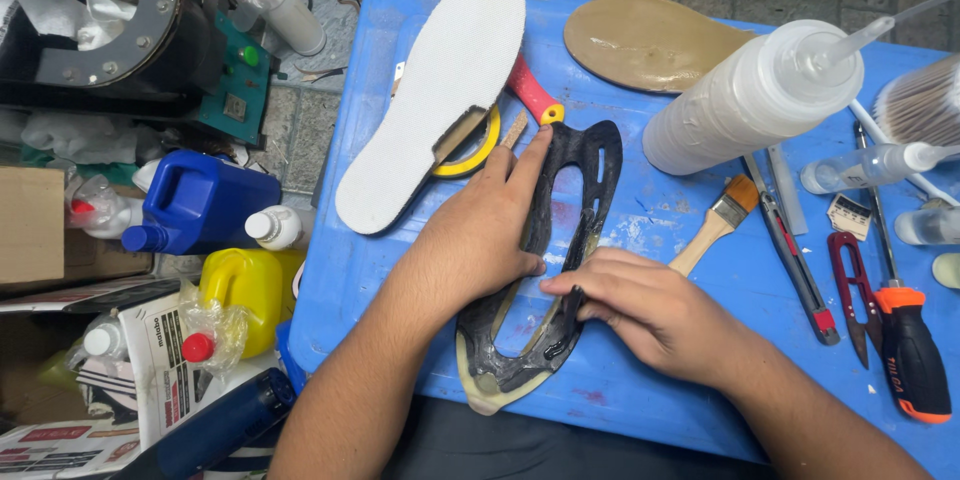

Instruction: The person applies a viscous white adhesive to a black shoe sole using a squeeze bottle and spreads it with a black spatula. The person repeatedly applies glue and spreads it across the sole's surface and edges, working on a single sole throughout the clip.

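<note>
Left hand (480, 235) flat, fingers spread, pinning black sole frame (560, 240); right hand (640, 305) pinching its rail. Loose pressure could let it skid toward the bench (640, 400) near edge.

On the blue desk (640, 380), a white insole (430, 100) lies at the far left, a tan insole (645, 40) to its right. Right of that rests a large white squeeze bottle (750, 100); nearer lie a paintbrush (718, 222), a utility knife (795, 265), red thread snips (852, 290) and a black-and-orange screwdriver (905, 340). Left of the desk stand a blue jug (200, 202) and a yellow jug (245, 290).
</note>
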